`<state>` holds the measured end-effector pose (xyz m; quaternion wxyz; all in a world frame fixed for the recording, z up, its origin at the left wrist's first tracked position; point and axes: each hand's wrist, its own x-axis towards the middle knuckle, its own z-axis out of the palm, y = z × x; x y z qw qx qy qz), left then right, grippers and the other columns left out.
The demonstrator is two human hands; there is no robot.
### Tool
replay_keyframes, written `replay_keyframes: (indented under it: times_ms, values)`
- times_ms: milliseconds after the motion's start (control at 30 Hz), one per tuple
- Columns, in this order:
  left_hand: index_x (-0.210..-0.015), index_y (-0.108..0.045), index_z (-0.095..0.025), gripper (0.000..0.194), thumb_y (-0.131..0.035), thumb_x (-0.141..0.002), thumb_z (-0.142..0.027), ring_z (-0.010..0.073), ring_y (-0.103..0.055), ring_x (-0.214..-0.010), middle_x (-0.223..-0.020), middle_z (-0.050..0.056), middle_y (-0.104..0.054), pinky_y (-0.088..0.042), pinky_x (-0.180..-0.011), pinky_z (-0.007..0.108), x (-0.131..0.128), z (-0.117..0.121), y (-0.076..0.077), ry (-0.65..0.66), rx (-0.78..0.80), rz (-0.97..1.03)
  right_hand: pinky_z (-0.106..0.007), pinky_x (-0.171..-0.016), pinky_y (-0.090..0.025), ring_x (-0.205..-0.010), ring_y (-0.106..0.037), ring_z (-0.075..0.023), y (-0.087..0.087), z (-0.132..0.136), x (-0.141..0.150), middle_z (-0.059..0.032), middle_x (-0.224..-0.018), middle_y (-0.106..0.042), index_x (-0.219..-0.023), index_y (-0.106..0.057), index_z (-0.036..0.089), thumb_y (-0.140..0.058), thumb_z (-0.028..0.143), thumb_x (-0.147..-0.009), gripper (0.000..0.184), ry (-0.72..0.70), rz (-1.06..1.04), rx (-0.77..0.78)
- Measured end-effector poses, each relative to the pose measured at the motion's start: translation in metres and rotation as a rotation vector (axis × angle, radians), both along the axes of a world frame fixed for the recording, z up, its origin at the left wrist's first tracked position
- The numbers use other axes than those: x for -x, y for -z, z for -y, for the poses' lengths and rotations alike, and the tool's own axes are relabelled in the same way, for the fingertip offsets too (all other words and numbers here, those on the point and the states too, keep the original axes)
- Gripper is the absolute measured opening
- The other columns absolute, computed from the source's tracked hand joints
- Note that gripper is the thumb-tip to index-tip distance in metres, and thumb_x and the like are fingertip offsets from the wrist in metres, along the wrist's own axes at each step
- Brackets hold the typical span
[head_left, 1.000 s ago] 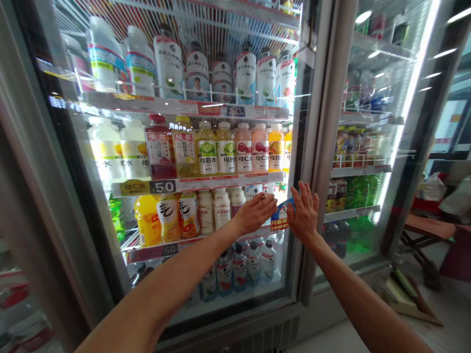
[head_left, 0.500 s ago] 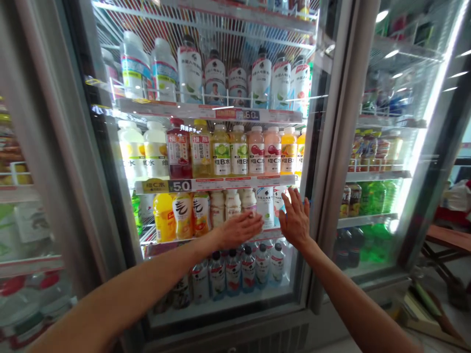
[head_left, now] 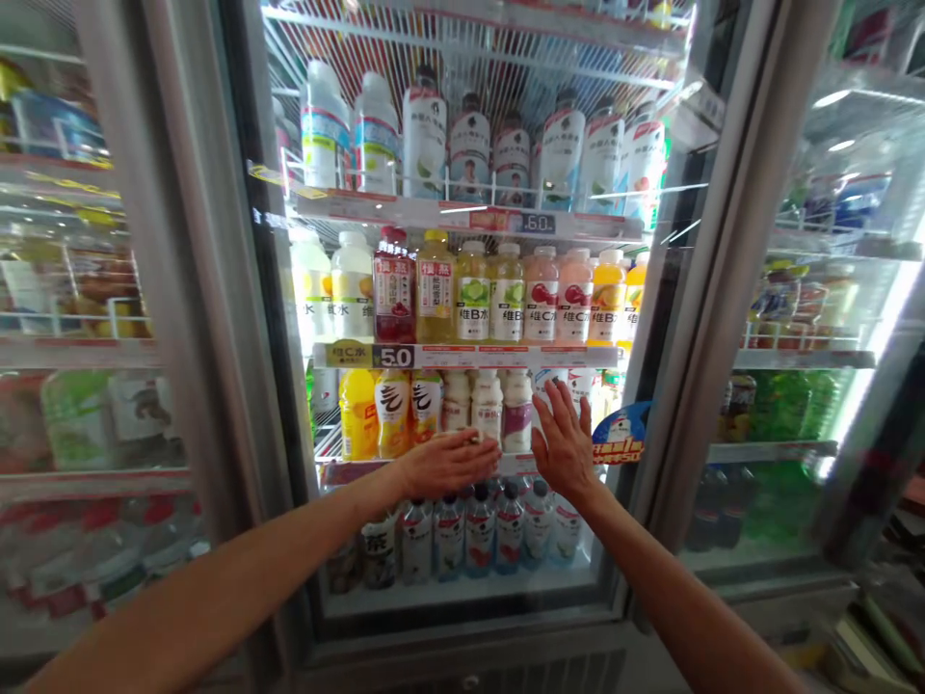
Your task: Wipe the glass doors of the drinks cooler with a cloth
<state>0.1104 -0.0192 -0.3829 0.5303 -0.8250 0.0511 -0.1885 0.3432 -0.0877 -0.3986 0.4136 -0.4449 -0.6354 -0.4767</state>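
Observation:
Both arms reach toward a glass-fronted drinks fridge. My left hand (head_left: 452,461) is stretched flat with its fingers pointing right, below the small white yogurt bottles (head_left: 487,405), and holds nothing. My right hand (head_left: 565,443) is raised, fingers spread upward and palm toward the fridge, also with nothing in it. It overlaps a white-labelled bottle (head_left: 580,384) on the third shelf. Whether either hand touches the glass I cannot tell. Orange juice bottles (head_left: 358,414) stand left of the yogurt. Below the hands is a row of dark-capped bottles (head_left: 480,530).
Above, a shelf price strip (head_left: 462,357) runs under several colourful drink bottles (head_left: 473,294). A round blue sticker (head_left: 620,434) is right of my right hand. Metal door frames (head_left: 729,289) flank the glass. Stacked items (head_left: 863,646) lie at the lower right.
The view has turned right-to-left across the scene, so the fridge now sits further right in the picture. The blue sticker beside my right hand has come into sight. Both hands remain empty.

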Motion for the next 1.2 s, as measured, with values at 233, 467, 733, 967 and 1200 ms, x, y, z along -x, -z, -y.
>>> replay_keyframes:
  times_ms: [233, 467, 733, 967, 1200]
  values:
    - [-0.126, -0.046, -0.023, 0.041, -0.043, -0.086, -0.016, 0.0174, -0.029, -0.133, -0.138, 0.001, -0.042, -0.017, -0.113, 0.042, 0.034, -0.003, -0.017, -0.066, 0.036, 0.272, -0.048, -0.111, -0.014, -0.137, -0.02, -0.0218, 0.0, -0.006, 0.023, -0.0068, -0.148, -0.024, -0.142, -0.014, 0.024, -0.045, 0.016, -0.081, 0.069, -0.048, 0.024, -0.017]
    - [-0.126, -0.045, -0.025, 0.04, -0.043, -0.087, -0.016, 0.0155, -0.029, -0.132, -0.135, 0.0, -0.045, -0.016, -0.113, 0.04, 0.065, -0.006, -0.021, -0.096, 0.037, 0.333, -0.048, -0.111, -0.014, -0.137, -0.021, -0.022, 0.001, -0.01, 0.044, -0.0061, -0.149, -0.023, -0.142, -0.016, 0.025, -0.045, 0.017, -0.081, 0.068, -0.089, 0.052, 0.01]
    - [-0.124, -0.047, -0.024, 0.038, -0.042, -0.087, -0.018, 0.0128, -0.025, -0.134, -0.138, -0.001, -0.042, -0.01, -0.115, 0.038, 0.09, -0.009, -0.006, -0.074, -0.007, 0.224, -0.047, -0.112, -0.013, -0.137, -0.021, -0.02, 0.003, -0.014, 0.07, -0.0063, -0.148, -0.025, -0.142, -0.015, 0.025, -0.045, 0.016, -0.081, 0.068, -0.13, 0.088, -0.001]
    - [-0.127, -0.045, -0.022, 0.04, -0.044, -0.087, -0.018, 0.0184, -0.017, -0.137, -0.134, 0.002, -0.047, -0.013, -0.114, 0.042, 0.113, -0.012, -0.016, -0.189, 0.008, 0.735, -0.049, -0.111, -0.015, -0.136, -0.022, -0.0218, -0.008, -0.021, 0.083, -0.0077, -0.147, -0.027, -0.142, -0.017, 0.024, -0.045, 0.016, -0.081, 0.068, -0.154, 0.082, -0.015]
    - [-0.123, -0.048, -0.028, 0.038, -0.045, -0.086, -0.018, 0.0141, -0.022, -0.135, -0.133, -0.001, -0.049, -0.014, -0.113, 0.038, 0.14, -0.011, 0.011, -0.165, 0.049, 0.436, -0.05, -0.111, -0.015, -0.136, -0.022, -0.0224, -0.009, -0.023, 0.096, -0.0088, -0.147, -0.028, -0.142, -0.017, 0.024, -0.046, 0.016, -0.08, 0.068, -0.191, 0.122, 0.0]
